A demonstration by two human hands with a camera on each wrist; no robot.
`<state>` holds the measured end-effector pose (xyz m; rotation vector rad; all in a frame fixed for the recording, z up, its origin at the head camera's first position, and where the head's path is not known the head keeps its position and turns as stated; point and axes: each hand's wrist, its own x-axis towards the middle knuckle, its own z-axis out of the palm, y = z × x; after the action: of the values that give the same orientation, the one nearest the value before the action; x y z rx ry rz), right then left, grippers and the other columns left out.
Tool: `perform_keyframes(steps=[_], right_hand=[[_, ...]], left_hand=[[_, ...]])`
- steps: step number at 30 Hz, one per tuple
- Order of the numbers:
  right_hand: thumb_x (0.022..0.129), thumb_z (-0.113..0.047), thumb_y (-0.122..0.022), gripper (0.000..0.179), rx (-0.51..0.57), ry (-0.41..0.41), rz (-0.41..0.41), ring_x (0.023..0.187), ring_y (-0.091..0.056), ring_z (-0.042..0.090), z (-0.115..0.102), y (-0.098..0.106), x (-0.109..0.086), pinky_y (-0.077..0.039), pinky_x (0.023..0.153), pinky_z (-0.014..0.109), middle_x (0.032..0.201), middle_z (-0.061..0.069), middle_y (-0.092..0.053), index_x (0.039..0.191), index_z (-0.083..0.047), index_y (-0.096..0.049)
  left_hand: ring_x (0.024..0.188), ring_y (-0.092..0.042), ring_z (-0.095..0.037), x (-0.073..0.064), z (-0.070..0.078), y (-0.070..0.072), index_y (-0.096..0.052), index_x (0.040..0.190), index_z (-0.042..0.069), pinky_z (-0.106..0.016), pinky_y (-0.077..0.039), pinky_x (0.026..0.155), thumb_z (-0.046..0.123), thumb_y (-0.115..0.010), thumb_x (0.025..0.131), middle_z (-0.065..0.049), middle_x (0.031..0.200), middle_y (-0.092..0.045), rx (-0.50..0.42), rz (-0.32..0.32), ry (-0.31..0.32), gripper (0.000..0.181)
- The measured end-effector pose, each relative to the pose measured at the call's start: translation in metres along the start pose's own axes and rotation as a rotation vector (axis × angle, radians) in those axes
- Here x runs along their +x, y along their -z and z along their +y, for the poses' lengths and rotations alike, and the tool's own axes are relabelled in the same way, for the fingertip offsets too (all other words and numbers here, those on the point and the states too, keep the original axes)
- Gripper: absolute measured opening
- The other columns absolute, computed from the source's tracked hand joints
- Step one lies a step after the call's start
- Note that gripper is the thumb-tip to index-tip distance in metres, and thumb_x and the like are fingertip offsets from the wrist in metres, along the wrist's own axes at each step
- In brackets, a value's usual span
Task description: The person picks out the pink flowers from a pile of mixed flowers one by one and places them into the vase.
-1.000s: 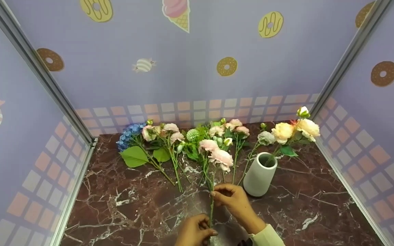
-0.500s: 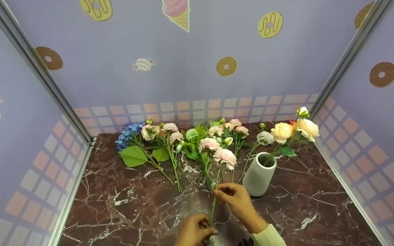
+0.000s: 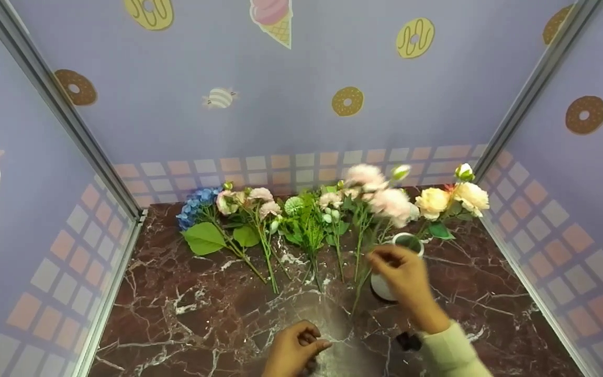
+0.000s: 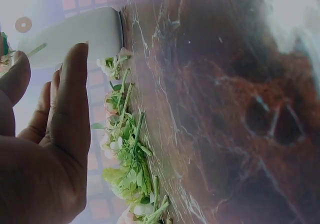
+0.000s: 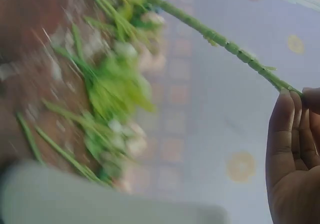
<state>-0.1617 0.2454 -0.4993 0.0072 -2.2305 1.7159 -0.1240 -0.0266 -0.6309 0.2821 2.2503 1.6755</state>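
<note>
The right hand pinches the pink flower by its green stem. Thumb and fingertips are drawn together on the stem. In the head view, taken from these fingertips, the blurred blossoms lie between 12 and 1 o'clock; the lower stem points between 6 and 7 o'clock. In the right wrist view, the stem runs from the fingertips toward 10 o'clock.

The white vase stands upright on the desk, partly hidden by the right hand, its mouth between 2 and 3 o'clock from the fingertips. Cream-yellow flowers rise from it.

The left hand is at 8 o'clock from the right hand: fingers loosely curved, thumb apart, nothing held. Green foliage lies at 10 o'clock from the right hand
</note>
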Motion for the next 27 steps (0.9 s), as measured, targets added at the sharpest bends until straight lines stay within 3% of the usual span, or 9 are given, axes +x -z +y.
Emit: perform_keyframes(steps=[7,13,19,27], right_hand=[[0.101,0.001,-0.082,0.01,-0.031,0.07,0.144,0.077,-0.077,0.011,-0.037,0.048,0.026,-0.067,0.072,0.025,0.092,0.002,-0.085,0.11,0.005,-0.082],[0.103,0.0,-0.082,0.011,-0.019,0.124,0.235,0.072,-0.077,0.011,-0.057,0.075,0.041,-0.064,0.066,0.022,0.086,-0.009,-0.082,0.11,0.008,-0.08],[0.101,0.003,-0.082,0.011,-0.055,0.213,0.328,0.066,-0.075,0.003,-0.065,0.093,0.051,-0.062,0.063,0.018,0.082,-0.017,-0.08,0.11,0.01,-0.08],[0.101,-0.002,-0.084,0.009,-0.105,0.224,0.397,0.063,-0.074,0.0,-0.059,0.102,0.056,-0.062,0.061,0.016,0.08,-0.024,-0.078,0.107,0.005,-0.084]], left_hand=[[0.065,-0.071,-0.015,-0.002,0.0,0.002,-0.077,0.097,0.011,-0.021,-0.057,0.057,0.023,-0.093,0.097,0.0,0.081,-0.074,-0.02,0.015,-0.007,0.02],[0.063,-0.067,-0.01,-0.003,0.003,0.003,-0.077,0.094,0.012,-0.023,-0.056,0.058,0.027,-0.092,0.097,0.002,0.078,-0.073,0.007,0.034,-0.009,0.022],[0.069,-0.067,-0.009,-0.004,0.006,0.005,-0.078,0.093,0.015,-0.025,-0.057,0.064,0.033,-0.093,0.095,0.004,0.079,-0.074,0.045,0.041,0.008,0.023],[0.071,-0.067,-0.007,-0.006,0.008,0.007,-0.079,0.092,0.015,-0.025,-0.056,0.066,0.033,-0.094,0.095,0.005,0.08,-0.075,0.056,0.042,0.003,0.024]])
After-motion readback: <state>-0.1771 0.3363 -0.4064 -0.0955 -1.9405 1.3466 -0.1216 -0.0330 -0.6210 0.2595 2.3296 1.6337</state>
